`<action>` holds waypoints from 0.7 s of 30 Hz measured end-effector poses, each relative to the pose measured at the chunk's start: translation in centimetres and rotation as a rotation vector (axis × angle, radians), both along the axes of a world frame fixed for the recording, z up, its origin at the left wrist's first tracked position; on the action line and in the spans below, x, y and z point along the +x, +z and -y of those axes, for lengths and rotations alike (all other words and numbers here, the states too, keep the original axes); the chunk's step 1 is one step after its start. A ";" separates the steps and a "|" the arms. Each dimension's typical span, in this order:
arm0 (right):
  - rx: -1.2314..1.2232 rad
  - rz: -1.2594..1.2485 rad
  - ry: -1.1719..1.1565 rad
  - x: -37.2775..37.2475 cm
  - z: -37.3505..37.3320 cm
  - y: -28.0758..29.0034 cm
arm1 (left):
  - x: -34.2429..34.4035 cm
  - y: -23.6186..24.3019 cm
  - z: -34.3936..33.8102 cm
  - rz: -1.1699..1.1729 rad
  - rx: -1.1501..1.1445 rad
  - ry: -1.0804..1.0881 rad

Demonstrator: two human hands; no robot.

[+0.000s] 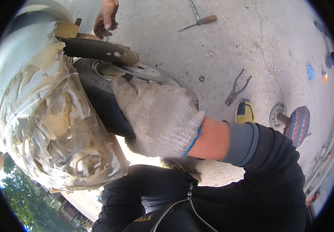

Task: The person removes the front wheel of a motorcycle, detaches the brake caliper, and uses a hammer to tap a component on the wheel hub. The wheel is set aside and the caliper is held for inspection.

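My right hand (157, 118), in a pale knit glove, lies over the black tyre (97, 96) of a small wheel, fingers curled over its edge toward the metal rim and disc (143, 71). The black sleeve with its grey cuff comes in from the right. A scrap of pale glove under that forearm looks like my left hand (180, 166); it is mostly hidden. Above the wheel sits a dusty black mudguard (97, 50). Another person's bare hand (106, 19) touches the mudguard's far end.
A body panel wrapped in crinkled clear film (47, 116) fills the left. On the concrete lie pliers (236, 87), a wooden-handled tool (201, 19), a small ring (201, 78), a toothed disc (278, 113) and a yellow-black shoe (244, 112).
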State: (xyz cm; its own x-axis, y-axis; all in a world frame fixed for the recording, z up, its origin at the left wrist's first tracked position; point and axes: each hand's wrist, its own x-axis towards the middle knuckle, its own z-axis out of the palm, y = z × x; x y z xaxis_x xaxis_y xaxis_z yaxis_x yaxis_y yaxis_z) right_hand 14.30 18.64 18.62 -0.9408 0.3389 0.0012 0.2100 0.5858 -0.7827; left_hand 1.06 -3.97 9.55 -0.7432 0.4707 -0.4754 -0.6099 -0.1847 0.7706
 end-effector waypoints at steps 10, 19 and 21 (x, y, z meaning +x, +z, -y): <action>-0.005 -0.085 0.029 1.3 -1.4 -0.1 | 1.5 0.5 1.2 0.000 0.007 0.010; -0.558 -0.028 0.053 3.4 -8.3 -7.1 | 2.0 0.7 1.1 0.031 0.006 0.026; -0.272 0.065 -0.370 2.2 -13.3 -12.7 | 2.4 0.9 1.2 0.039 0.003 0.033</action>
